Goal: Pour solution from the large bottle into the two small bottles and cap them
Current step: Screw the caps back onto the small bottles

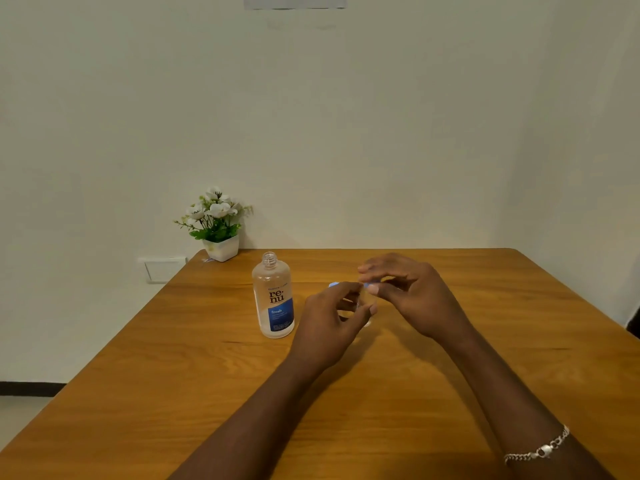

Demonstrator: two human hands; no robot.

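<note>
My left hand (332,322) curls round a small clear plastic bottle (351,306), mostly hidden, low over the brown wooden desk (173,375) and just right of the tall, uncapped clear bottle with the blue label (275,299). My right hand (412,296) pinches a small blue cap (364,285) at its neck. I should seat the cap squarely and twist gently, keeping the bottle upright.

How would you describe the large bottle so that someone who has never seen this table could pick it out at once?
Start at the wooden table and find the white flower pot at its far left corner. Nearer than the pot, just left of the person's left hand, stands the large bottle. It is the only tall clear bottle, uncapped, marked renu above a blue band.
</note>
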